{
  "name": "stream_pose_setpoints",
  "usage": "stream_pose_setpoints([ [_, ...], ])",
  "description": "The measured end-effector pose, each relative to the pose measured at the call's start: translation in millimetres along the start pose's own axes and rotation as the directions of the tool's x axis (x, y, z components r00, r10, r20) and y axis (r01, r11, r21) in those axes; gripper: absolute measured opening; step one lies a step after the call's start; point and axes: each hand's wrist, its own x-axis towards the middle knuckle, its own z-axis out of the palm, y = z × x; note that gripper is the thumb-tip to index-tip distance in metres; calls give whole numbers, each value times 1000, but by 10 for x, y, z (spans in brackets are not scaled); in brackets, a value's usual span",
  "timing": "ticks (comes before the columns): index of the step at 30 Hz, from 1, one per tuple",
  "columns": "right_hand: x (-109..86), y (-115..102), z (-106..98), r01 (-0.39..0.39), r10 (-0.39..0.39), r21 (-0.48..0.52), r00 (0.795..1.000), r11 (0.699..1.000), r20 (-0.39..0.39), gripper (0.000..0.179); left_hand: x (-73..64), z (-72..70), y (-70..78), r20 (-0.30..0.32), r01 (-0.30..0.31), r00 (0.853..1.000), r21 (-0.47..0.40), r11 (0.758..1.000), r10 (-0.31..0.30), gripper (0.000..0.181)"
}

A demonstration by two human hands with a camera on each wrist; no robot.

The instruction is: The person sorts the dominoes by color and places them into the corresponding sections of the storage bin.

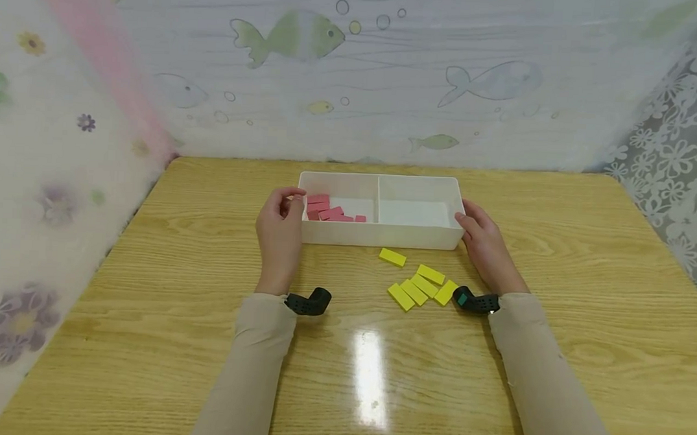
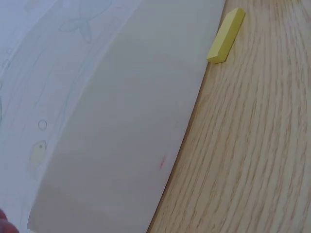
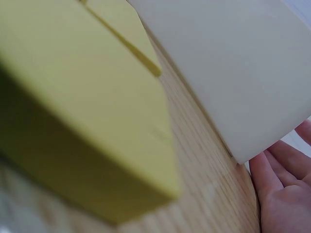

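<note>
A white two-compartment box [image 1: 383, 236] stands on the table, its long side facing me. My left hand [image 1: 282, 231] is at the box's left end, thumb and curled fingers at the rim. On the opposite end my right hand [image 1: 487, 249] grips the wall, thumb at the rim and fingers along the outside. Several pink blocks [image 1: 331, 212] lie in the left compartment; the right one holds none. In the left wrist view only a fingertip [image 2: 6, 224] shows at the edge. The right wrist view has the fingers [image 3: 286, 160] against the box's corner.
Several yellow blocks [image 1: 424, 286] lie loose on the wooden table [image 1: 144, 338] in front of the box, one close to its front wall. Black wrist cameras [image 1: 310, 302] are worn on both wrists. A wall with painted fish [image 1: 298, 37] rises behind the table.
</note>
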Motion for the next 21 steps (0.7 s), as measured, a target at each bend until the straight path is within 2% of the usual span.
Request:
stream_pose_setpoints([
  [4, 1, 4, 1, 7, -7, 4, 1000, 1000, 4, 60, 23, -43, -53, -88, 7, 996, -62, 998, -13, 17],
  [10, -9, 9, 3, 0, 0, 7, 1000, 1000, 6, 58, 41, -52, -182, -115, 51, 992, -77, 996, -59, 24],
  [13, -12, 3, 3, -4, 4, 11, 1000, 1000, 7, 58, 49, -38, -259, -83, 103, 990, -101, 990, -112, 29],
  [17, -10, -9, 4, -1, 1, 9, 1000, 1000, 5, 59, 39, -8, -314, 19, 178, 984, -168, 970, -177, 38],
  [21, -5, -8, 1, -6, 6, -2, 1000, 1000, -6, 61, -12, 8, -290, 111, 190, 980, -268, 944, -166, 41],
])
